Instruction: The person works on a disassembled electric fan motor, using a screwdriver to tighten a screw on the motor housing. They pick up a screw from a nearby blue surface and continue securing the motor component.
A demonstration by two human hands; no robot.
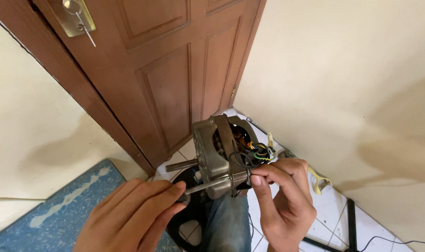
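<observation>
Grey metal fan motor (222,156) held up before a brown door (175,70).
From your head view: your right hand (287,205) pinches its lower corner; your left hand (133,214) grips a screwdriver (201,187) against it. You seem mid-screw; next, steady turning pressure.

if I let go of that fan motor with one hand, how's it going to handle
The fan motor looks like a metal housing with windings, so probably heavy for its size. Its loose wires would flop. The protruding shaft suggests it might roll unevenly if set down.
</observation>
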